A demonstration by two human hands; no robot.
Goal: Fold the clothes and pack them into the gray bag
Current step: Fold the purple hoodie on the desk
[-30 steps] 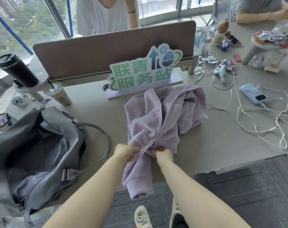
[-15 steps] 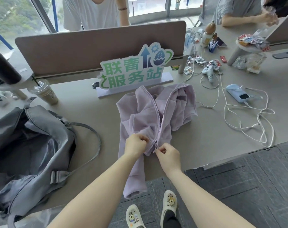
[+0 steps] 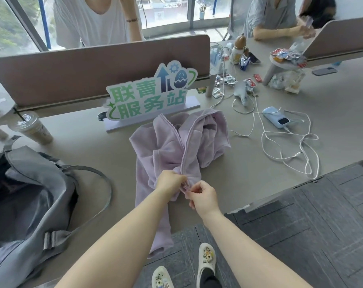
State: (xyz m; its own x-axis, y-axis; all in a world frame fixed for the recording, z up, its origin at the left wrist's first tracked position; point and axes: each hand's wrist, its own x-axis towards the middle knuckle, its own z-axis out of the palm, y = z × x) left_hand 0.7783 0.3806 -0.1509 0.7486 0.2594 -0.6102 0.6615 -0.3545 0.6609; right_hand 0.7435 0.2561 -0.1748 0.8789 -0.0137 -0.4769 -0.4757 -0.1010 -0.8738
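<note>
Both hands pinching lilac hoodie [image 3: 172, 150] hem at zipper: left hand [image 3: 171, 183], right hand [image 3: 203, 197]. Pre-fold step; next, zip up, flatten on counter [image 3: 259, 163].

A shared office is showing here: long grey surfaces [image 3: 259, 163] are running edge to edge, split by a low divider panel [image 3: 93, 73], with two other people sitting at the far side. Floor-to-ceiling windows [image 3: 166, 13] are looking onto a city, dark carpet tiles [image 3: 301, 235] are covering the floor, and a green-lettered service sign [image 3: 149, 94] is standing mid-surface.
</note>
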